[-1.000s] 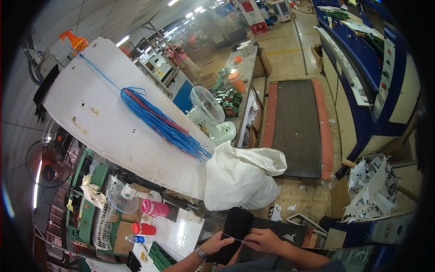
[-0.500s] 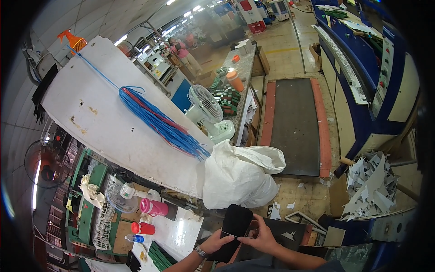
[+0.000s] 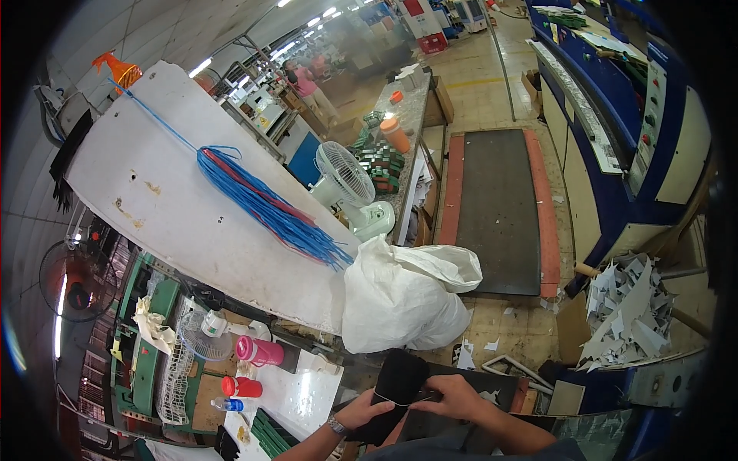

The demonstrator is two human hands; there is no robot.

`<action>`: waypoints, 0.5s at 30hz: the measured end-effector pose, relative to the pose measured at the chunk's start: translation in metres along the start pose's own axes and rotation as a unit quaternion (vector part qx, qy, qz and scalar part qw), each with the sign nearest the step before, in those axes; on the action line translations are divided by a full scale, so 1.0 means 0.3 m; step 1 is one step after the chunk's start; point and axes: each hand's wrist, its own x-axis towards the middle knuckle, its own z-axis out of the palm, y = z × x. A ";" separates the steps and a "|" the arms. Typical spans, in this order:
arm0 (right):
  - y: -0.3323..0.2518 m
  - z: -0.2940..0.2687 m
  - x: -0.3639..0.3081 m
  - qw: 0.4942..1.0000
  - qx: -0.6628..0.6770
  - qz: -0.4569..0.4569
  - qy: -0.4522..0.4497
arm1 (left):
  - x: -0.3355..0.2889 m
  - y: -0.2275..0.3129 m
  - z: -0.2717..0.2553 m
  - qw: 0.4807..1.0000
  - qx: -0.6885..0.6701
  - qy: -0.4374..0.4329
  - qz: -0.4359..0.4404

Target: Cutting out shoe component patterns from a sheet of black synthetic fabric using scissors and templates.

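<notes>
In front of me, near the lower middle, a dark bundle of what looks like black fabric pieces (image 3: 402,374) is held up at a tilt. A thin pale band (image 3: 390,400) crosses its near face. My left hand (image 3: 361,412), with a watch on its wrist, is closed round the bundle's left side, the thumb lying just below the band. My right hand (image 3: 452,397) grips the bundle's right edge, with the thumb at the band's right end and the fingers partly hidden. Just beyond the bundle stands a large white sack (image 3: 403,307).
A long white board (image 3: 169,169) with blue and red ties (image 3: 265,203) rises at left. A white table (image 3: 304,392) holds a pink jug (image 3: 260,351) and red container (image 3: 241,386). Right are paper scraps (image 3: 630,311) and a blue machine (image 3: 615,154); a dark mat (image 3: 498,215) lies ahead.
My right fingers have shifted to the bundle's right edge, and its thumb has come close along the band. My left hand keeps its hold. The view has shifted slightly.
</notes>
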 end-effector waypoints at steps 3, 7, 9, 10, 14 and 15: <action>0.026 -0.020 -0.013 0.997 -0.027 -0.076 0.004 | -0.019 0.009 -0.016 0.999 -0.025 -0.012 -0.022; 0.035 -0.067 0.007 0.978 -0.047 -0.205 0.019 | -0.036 0.007 -0.042 0.999 -0.028 -0.026 -0.018; 0.032 -0.072 -0.001 0.977 -0.052 -0.206 -0.032 | -0.039 0.009 -0.048 1.000 -0.023 -0.004 -0.005; 0.022 -0.062 -0.009 0.977 -0.052 -0.206 -0.032 | -0.037 0.005 -0.054 1.000 -0.023 -0.004 -0.006; -0.069 -0.025 -0.020 0.993 0.083 -0.010 -0.083 | -0.001 -0.001 -0.061 0.996 -0.071 0.048 0.004; -0.061 -0.011 -0.024 0.995 0.092 -0.008 -0.046 | 0.005 0.005 -0.057 0.993 -0.084 0.083 0.008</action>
